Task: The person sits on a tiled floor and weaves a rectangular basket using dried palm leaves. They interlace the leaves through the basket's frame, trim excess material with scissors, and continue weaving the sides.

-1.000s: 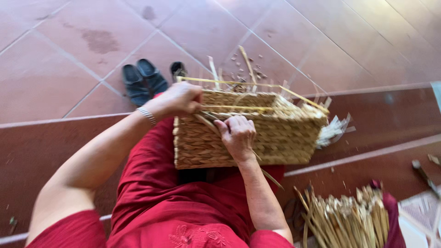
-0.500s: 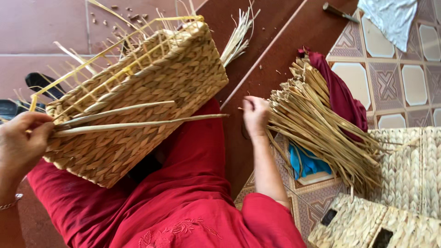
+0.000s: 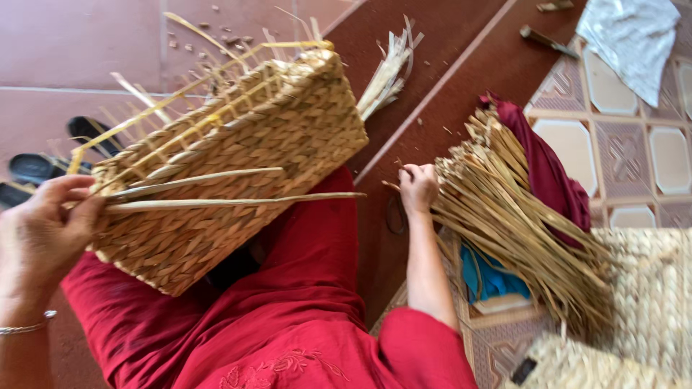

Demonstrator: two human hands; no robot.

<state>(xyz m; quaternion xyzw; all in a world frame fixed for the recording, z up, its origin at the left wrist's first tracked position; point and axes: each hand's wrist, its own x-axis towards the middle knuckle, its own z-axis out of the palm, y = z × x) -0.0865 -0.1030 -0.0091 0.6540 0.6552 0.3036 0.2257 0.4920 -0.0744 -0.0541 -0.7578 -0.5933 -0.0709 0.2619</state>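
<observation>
Woven rectangular basket of pale straw point(image 3: 231, 166), its rim still bristling with loose yellow stakes, lies tilted across our lap on the red cloth of our garment point(image 3: 288, 317). Our left hand point(image 3: 43, 230) closes on its near end, where thumb and fingers pinch the ends of two long flat straw strips point(image 3: 231, 189) that run along the basket's side. Our right hand point(image 3: 418, 189) is stretched out to the bundle of loose dry straw strips point(image 3: 519, 216) lying on the floor to our right; its fingers curl onto the ends of a few strips, though we cannot tell how firmly they grip. A dark red cloth point(image 3: 540, 158) lies beside the bundle, and a blue piece of fabric point(image 3: 486, 277) shows under it. Beyond the basket, black sandals point(image 3: 43, 166) sit on the reddish tiled floor point(image 3: 72, 50). Another pale woven straw piece point(image 3: 649, 288) lies at the far right on the patterned tiles.
</observation>
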